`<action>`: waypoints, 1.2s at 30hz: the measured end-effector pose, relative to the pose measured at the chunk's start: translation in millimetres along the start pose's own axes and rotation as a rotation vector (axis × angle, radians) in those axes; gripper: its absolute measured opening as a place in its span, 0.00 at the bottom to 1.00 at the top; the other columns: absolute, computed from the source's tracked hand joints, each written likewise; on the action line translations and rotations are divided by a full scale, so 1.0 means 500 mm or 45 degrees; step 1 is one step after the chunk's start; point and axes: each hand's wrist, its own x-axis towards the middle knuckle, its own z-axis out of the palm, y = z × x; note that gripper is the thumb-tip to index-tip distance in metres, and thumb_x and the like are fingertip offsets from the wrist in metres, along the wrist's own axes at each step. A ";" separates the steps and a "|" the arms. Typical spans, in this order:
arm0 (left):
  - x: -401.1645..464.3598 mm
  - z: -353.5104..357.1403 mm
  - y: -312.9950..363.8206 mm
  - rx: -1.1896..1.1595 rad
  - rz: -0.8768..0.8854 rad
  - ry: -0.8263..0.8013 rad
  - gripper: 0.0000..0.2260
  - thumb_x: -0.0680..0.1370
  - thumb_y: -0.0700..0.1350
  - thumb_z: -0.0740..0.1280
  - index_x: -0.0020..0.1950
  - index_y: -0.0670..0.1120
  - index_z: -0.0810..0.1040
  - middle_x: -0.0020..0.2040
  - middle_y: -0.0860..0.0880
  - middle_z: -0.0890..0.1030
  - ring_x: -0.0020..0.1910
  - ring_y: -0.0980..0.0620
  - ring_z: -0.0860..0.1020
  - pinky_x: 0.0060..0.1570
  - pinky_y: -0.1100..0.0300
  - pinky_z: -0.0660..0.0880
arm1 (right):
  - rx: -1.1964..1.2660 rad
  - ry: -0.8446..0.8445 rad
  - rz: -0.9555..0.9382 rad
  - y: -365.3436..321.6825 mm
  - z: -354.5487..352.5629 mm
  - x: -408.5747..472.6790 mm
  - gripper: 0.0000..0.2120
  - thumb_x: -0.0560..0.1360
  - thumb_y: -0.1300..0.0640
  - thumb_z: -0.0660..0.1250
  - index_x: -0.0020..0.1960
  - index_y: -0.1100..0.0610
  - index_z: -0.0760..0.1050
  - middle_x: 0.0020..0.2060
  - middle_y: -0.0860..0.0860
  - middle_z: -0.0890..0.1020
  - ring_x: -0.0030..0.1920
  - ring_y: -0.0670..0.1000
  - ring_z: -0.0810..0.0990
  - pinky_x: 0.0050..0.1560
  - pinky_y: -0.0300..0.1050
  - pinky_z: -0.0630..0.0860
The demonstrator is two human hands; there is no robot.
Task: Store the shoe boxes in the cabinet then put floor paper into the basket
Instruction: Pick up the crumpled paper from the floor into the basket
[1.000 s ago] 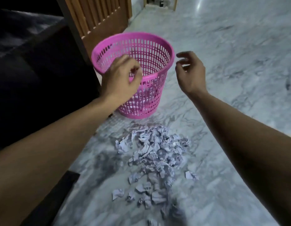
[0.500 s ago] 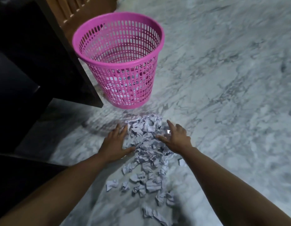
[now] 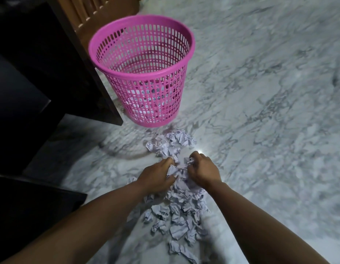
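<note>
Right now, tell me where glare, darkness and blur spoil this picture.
Head view: a small bright glare spot sits on the marble floor just beyond the right hand; the dark furniture on the left is nearly black, detail lost; the pink basket looks slightly soft; the lines bow toward the edges from the wide lens. The crumpled paper and left hand read clearly.

The basket (image 3: 144, 73) stands on the floor (image 3: 260, 111) at 12 o'clock from the paper pile (image 3: 176, 197), near it. A cabinet (image 3: 51, 63) lies at 9 o'clock of the basket. Left hand (image 3: 155, 178) and right hand (image 3: 202, 171) sit in the pile, paper between them.
</note>
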 end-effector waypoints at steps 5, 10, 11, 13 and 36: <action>-0.009 -0.036 0.015 0.105 -0.046 0.079 0.16 0.79 0.65 0.59 0.55 0.54 0.65 0.38 0.56 0.72 0.38 0.46 0.77 0.34 0.54 0.66 | 0.130 0.120 0.051 0.005 -0.045 -0.018 0.10 0.78 0.45 0.64 0.56 0.47 0.76 0.49 0.48 0.86 0.50 0.54 0.82 0.42 0.45 0.75; -0.009 -0.085 0.025 0.052 -0.052 0.201 0.16 0.76 0.64 0.62 0.48 0.53 0.65 0.34 0.53 0.75 0.36 0.47 0.78 0.33 0.55 0.67 | 0.277 0.191 0.101 -0.001 -0.069 -0.022 0.18 0.76 0.34 0.58 0.47 0.47 0.77 0.37 0.46 0.85 0.41 0.52 0.83 0.39 0.45 0.76; -0.008 -0.100 0.032 0.025 -0.051 0.236 0.15 0.76 0.63 0.62 0.48 0.53 0.65 0.34 0.53 0.76 0.34 0.47 0.77 0.33 0.54 0.68 | 0.341 0.211 0.101 -0.009 -0.078 -0.020 0.20 0.76 0.33 0.56 0.46 0.48 0.77 0.36 0.47 0.85 0.39 0.52 0.83 0.40 0.47 0.78; -0.006 -0.137 0.050 -0.037 -0.028 0.337 0.15 0.76 0.63 0.64 0.48 0.53 0.66 0.34 0.53 0.77 0.33 0.48 0.76 0.33 0.53 0.72 | 0.491 0.273 0.069 -0.037 -0.105 -0.010 0.20 0.77 0.33 0.57 0.44 0.49 0.76 0.35 0.51 0.85 0.36 0.55 0.82 0.42 0.53 0.81; 0.250 -0.672 0.110 -0.177 -0.552 0.803 0.19 0.81 0.45 0.64 0.72 0.48 0.71 0.58 0.54 0.74 0.54 0.51 0.75 0.52 0.54 0.72 | 0.322 0.539 -0.267 -0.460 -0.571 0.287 0.24 0.84 0.47 0.58 0.77 0.57 0.66 0.69 0.57 0.78 0.63 0.55 0.80 0.55 0.41 0.71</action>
